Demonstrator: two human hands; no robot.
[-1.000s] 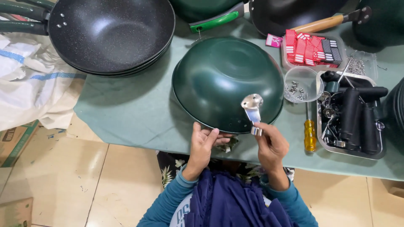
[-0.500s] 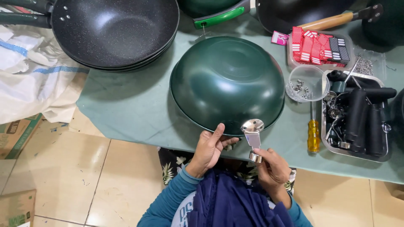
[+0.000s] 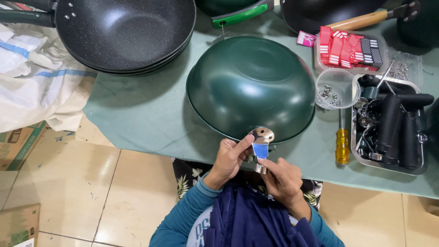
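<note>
A dark green wok [image 3: 251, 87] lies upside down on the green-covered table [image 3: 141, 114]. At its near rim I hold a shiny metal handle bracket [image 3: 260, 142], its round end against the wok's edge. My right hand [image 3: 281, 178] pinches the bracket's lower end. My left hand [image 3: 228, 158] grips the bracket from the left, thumb touching its side, close to the wok's rim.
Stacked black woks [image 3: 123, 32] sit at the back left. A clear cup of screws [image 3: 336, 89], a yellow-handled screwdriver [image 3: 342, 144], a metal tray of black handles [image 3: 393, 128] and a tray of red packets [image 3: 350, 45] are at the right. White sacks [image 3: 32, 87] lie on the left.
The bracket has come down from above the wok to its near rim. My left hand went from open beside it to gripping it.
</note>
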